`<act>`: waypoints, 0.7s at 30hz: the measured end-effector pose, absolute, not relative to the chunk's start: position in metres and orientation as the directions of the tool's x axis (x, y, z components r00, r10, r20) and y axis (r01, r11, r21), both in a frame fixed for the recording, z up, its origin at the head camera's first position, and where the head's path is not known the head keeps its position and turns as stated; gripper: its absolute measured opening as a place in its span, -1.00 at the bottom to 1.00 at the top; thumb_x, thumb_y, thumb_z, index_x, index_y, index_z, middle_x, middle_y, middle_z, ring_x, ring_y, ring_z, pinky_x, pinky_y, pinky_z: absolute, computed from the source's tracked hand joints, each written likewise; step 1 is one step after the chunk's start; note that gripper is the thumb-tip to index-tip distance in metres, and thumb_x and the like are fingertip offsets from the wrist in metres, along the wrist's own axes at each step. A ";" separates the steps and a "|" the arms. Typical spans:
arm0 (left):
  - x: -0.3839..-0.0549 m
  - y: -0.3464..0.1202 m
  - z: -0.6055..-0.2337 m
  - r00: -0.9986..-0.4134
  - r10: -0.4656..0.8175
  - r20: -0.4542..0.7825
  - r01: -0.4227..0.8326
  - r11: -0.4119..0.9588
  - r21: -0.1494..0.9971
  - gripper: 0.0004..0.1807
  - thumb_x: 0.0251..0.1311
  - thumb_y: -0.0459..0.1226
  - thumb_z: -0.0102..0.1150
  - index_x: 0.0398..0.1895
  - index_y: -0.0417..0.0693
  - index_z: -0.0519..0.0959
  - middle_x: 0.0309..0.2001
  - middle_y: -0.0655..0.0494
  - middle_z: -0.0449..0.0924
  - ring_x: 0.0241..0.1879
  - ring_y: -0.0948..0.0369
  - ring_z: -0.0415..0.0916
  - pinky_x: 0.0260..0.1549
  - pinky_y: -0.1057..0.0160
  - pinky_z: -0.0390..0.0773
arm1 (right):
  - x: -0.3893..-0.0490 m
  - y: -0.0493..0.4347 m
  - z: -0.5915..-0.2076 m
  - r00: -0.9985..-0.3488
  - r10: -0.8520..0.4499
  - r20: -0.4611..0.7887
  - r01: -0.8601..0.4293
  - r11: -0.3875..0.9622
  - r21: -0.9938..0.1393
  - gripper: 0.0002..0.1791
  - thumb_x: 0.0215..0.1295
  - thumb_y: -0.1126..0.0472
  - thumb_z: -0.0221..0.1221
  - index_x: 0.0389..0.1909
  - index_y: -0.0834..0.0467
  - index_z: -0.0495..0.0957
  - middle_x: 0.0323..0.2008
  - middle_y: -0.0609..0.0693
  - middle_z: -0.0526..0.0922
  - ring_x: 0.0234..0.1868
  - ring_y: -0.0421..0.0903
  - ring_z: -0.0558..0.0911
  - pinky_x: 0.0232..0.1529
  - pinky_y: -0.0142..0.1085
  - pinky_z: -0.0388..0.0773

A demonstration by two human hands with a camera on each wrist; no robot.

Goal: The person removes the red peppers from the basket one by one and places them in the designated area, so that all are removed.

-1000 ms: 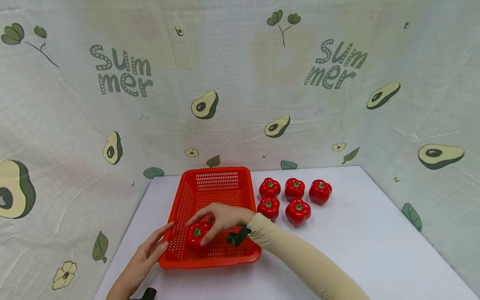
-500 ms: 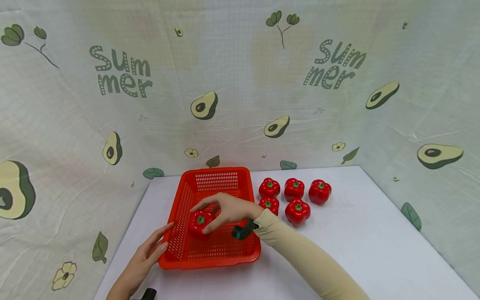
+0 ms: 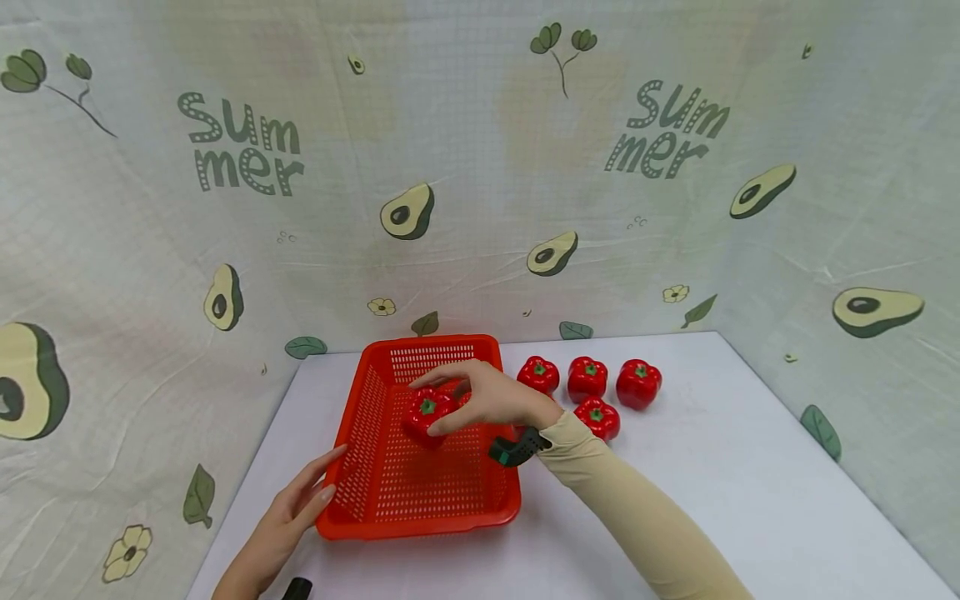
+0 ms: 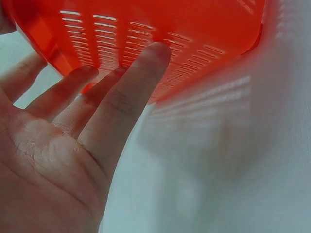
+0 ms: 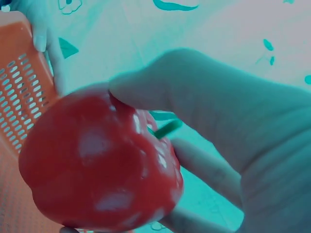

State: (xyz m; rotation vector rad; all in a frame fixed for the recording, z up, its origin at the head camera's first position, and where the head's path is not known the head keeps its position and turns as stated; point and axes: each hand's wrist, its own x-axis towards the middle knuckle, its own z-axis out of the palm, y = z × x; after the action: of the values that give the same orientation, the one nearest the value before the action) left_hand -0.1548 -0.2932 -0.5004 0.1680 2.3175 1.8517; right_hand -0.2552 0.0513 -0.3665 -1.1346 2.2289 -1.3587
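Observation:
My right hand [image 3: 491, 396] holds a red bell pepper [image 3: 424, 417] by its top, thumb on the near side and fingers on the far side, over the inside of a red plastic basket [image 3: 420, 528]. In the right wrist view the bell pepper [image 5: 97, 160] fills the middle, its green stem turned toward my palm. My left hand [image 3: 285, 517] rests at the basket's left side, near its front corner. The left wrist view shows nearly straight fingers [image 4: 121, 104] touching the slotted outer wall of the basket [image 4: 214, 24].
Several red bell peppers [image 3: 638, 384] stand on the white table [image 3: 720, 467] right of the basket; my right wrist partly covers the nearest ones. Behind the table hangs a cloth [image 3: 480, 150] printed with avocados and leaves.
My right hand has lifted the bell pepper and carried it up and rightward across the basket, away from its front left part. The left hand and basket have stayed in place.

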 end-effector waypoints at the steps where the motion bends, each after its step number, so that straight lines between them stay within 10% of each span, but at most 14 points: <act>1: -0.155 -0.294 -0.501 -0.979 0.197 -0.059 -0.016 0.217 0.976 -0.45 0.48 -0.16 0.04 0.49 0.34 0.25 0.51 0.16 0.09 0.24 0.52 0.34 0.06 0.25 0.56 | -0.255 0.053 -0.366 -0.661 -0.737 0.141 -0.459 0.249 -0.853 -0.39 0.08 0.03 0.47 0.21 -0.18 0.56 0.15 -0.18 0.56 0.14 -0.05 0.49 -0.02 -0.13 0.61; 21: -0.156 -0.293 -0.501 -0.979 0.200 -0.047 0.002 0.236 0.972 -0.44 0.48 -0.16 0.04 0.49 0.32 0.24 0.51 0.15 0.09 0.23 0.57 0.32 0.05 0.24 0.56 | -0.247 0.104 -0.346 -0.849 -0.512 0.135 -0.343 0.337 -0.877 -0.33 0.07 -0.01 0.48 0.26 -0.18 0.53 0.16 -0.12 0.51 0.01 0.13 0.52 -0.32 -0.07 0.68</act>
State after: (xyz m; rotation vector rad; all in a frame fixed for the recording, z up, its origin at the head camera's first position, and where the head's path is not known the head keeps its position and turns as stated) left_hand -0.1555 -0.2933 -0.5013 0.1927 2.3383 1.8381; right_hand -0.2469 0.1042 -0.3462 -0.7843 2.4299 -1.5300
